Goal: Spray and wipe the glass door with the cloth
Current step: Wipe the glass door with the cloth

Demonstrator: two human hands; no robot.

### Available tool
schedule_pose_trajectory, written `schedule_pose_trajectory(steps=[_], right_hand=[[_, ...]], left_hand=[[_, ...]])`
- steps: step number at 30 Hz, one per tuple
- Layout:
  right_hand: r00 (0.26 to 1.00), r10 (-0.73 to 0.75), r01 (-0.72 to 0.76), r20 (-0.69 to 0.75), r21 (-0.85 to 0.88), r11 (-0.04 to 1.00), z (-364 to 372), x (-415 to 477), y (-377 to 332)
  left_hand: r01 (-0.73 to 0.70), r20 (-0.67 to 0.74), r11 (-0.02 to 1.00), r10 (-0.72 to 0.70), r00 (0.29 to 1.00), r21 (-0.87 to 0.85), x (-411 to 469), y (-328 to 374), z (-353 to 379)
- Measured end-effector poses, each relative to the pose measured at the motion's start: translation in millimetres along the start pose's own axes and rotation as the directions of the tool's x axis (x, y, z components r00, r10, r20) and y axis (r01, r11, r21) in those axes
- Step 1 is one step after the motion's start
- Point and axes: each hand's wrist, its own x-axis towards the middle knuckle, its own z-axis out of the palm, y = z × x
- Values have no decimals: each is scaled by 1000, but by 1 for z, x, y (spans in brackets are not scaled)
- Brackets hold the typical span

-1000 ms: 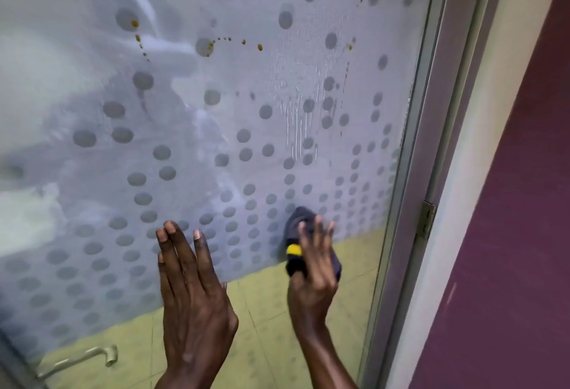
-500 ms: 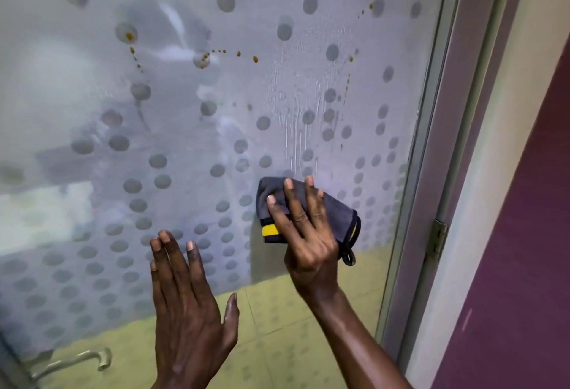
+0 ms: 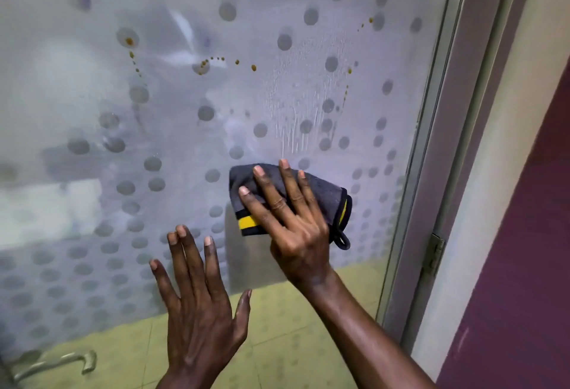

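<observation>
I have the glass door [image 3: 185,141] filling nearly the whole view, frosted and patterned with grey dots, its metal frame [image 3: 431,172] and a hinge [image 3: 433,254] off to the cloth's right. Above the cloth, wet spray streaks [image 3: 296,117] run down the pane, and a scatter of brown spots [image 3: 216,63] sits higher up and to the cloth's left. My left hand [image 3: 200,311] lies below and left of the cloth, open flat with fingers spread, holding nothing; it looks braced on the glass, though I cannot confirm contact. My right hand [image 3: 287,219] is spread flat over the cloth [image 3: 324,194], pressing it against the pane rather than gripping it. The grey cloth, folded, with a yellow and black band and a small hanging loop, sits just under the streaks. The risks I judge from here: with only palm pressure holding it, the cloth could slide out or drop on the wet glass; the streaks could run past it; and the brown spots could smear rather than lift.
</observation>
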Motion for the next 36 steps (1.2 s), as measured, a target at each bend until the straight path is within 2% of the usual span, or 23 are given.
schedule_pose_trajectory(steps=[2,4,6,7,8,9,10,12,14,16,18,19,21,22,23,24,25,27,29,30,31,33,36], right_hand=[[999,54,-55,-7,-64,996,-9,0,24],[941,313,-321,-125,-47,946,-17,16,50],[770,571,-571,-285,95,816,-19,43,70],[677,661,-643,-325,175,745,-18,56,71],[623,711,-676,-327,233,699,-15,65,66],[636,708,-664,-306,251,704,-12,71,56],[719,641,-598,-269,231,767,-8,71,44],[928,344,-328,-146,125,936,-1,54,24],[997,57,-57,-41,11,998,-2,34,20],[1000,-4,2,-16,-66,998,-14,27,38],[975,204,-208,-85,-42,977,-28,36,60],[915,372,-375,-158,11,927,-33,48,73],[712,642,-632,-285,137,762,-38,80,93],[644,696,-681,-317,177,710,-37,94,95],[633,701,-680,-329,198,707,-34,103,93],[678,663,-636,-317,198,746,-29,107,86],[767,577,-552,-280,170,816,-24,104,77],[952,266,-259,-151,66,964,-16,79,56],[1000,-9,8,-28,-33,999,-14,48,49],[999,-51,50,-8,-76,996,-18,39,55],[999,-28,27,-16,-94,995,-23,38,65],[980,170,-177,-101,-67,982,-33,52,91],[783,557,-548,-278,117,828,-46,104,123]], left_hand=[[21,-7,1000,-21,1000,-19,1,5,-3],[9,-19,999,-10,1000,-38,6,9,-5],[-13,-23,999,12,1000,-47,13,11,-9],[-21,-23,998,20,1000,-51,17,11,-12],[-29,-22,998,28,999,-55,21,10,-14],[-33,-20,998,32,999,-56,25,10,-15],[-32,-17,998,31,999,-57,28,11,-15],[-20,-7,998,20,1000,-52,31,13,-18],[-19,1,999,19,1000,-31,32,13,-19],[-11,8,1000,11,1000,-21,32,13,-20],[-4,1,1000,4,1000,-28,32,15,-22],[-3,-2,1000,3,1000,-29,34,17,-23],[-11,-13,1000,11,1000,-19,39,22,-26],[-22,-24,1000,22,999,-19,44,25,-27],[-34,-36,999,33,999,-30,50,28,-28],[-44,-49,998,41,998,-43,56,32,-28],[-48,-58,998,45,997,-50,61,35,-28],[-45,-65,998,42,997,-49,68,43,-27],[-36,-62,999,34,998,-38,68,45,-26],[-31,-58,999,29,998,-31,68,45,-26],[-27,-52,999,26,998,-24,68,45,-26],[-27,-46,999,26,999,-17,69,44,-27],[-21,-60,999,19,998,-34,68,46,-27]])
